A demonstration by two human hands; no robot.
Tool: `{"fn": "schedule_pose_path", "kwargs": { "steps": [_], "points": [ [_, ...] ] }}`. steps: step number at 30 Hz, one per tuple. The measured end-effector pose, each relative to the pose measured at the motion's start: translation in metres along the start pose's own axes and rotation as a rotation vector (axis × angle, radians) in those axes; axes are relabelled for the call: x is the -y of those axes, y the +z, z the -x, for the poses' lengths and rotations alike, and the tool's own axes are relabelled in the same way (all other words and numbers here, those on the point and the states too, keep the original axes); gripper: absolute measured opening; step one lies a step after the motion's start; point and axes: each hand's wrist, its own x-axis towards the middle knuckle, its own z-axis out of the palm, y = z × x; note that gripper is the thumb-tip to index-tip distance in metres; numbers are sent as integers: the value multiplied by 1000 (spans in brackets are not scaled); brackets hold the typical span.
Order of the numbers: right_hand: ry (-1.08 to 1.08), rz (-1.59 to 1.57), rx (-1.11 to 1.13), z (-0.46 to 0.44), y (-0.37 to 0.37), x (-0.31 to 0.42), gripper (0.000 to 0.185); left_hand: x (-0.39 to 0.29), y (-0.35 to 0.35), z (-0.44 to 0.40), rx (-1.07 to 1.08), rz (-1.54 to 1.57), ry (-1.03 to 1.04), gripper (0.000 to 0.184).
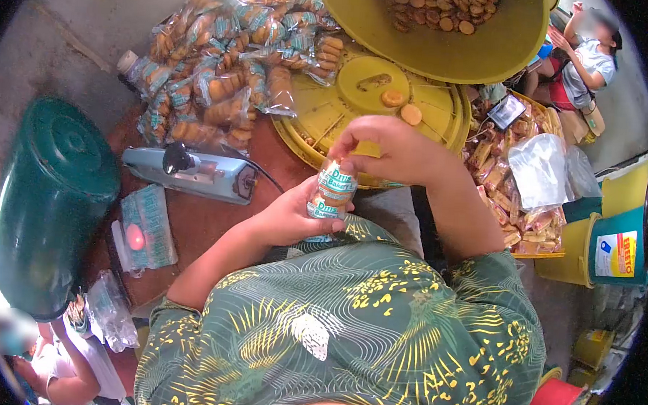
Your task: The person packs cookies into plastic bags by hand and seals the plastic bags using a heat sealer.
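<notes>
Yellow lid (pixel 320 113) behind arched right hand (pixel 384 141)

Bagged biscuits (pixel 213 77) piled on desk (pixel 194 258), behind sealer (pixel 199 176). Barrel (pixel 50 193) placed left, wrappers (pixel 152 225) before sealer. Two biscuits (pixel 411 115) set on lid (pixel 314 116); tub (pixel 422 56) seen behind, loose biscuits (pixel 447 8) inside. Packet-filled tray (pixel 547 255) placed right.

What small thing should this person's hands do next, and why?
I'd guess the right hand should gently settle the contents at the top of the printed bag. Its fingers are already there, and the left hand is steadying the bag from below. Biscuits show inside, though whether it is full I can't tell.
</notes>
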Motion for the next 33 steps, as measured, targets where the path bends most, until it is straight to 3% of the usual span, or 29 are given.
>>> {"fn": "schedule_pose_path", "kwargs": {
  "steps": [7, 10, 16, 19, 22, 25, 27, 28, 31, 33],
  "points": [
    [-230, 307, -276, -1, 21, 14, 18, -2, -3, -2, -28, 81, 62, 67],
    [-121, 254, -357, 0, 26, 14, 16, -5, -2, -2, -6, 96, 51, 68],
    [-118, 112, -493, -3, 28, 14, 19, -4, -4, 9, -3, 51, 12, 71],
    [-12, 7, -281, -4, 18, 32, 37, -9, -6, 14, -9, 28, -7, 70],
    [32, 131, -147, -12, 15, 45, 46, -1, -12, 18, 25, 28, 45, 64],
    [3, -92, -193, -7, 18, 62, 49, 8, -20, 18, 55, 255, 153, 67],
    [-151, -505, -278, -7, 23, 68, 52, 9, -19, 16, 85, 511, 238, 72],
    [-226, -713, -319, -8, 26, 70, 53, 5, -23, 24, 41, 450, 224, 80],
    [-48, -64, -402, -26, 15, 59, 61, -5, -20, 33, -49, 543, 233, 84],
    [-45, -262, -339, -26, 15, 62, 59, 10, -36, 32, 33, 483, 296, 89]
  ]
}}
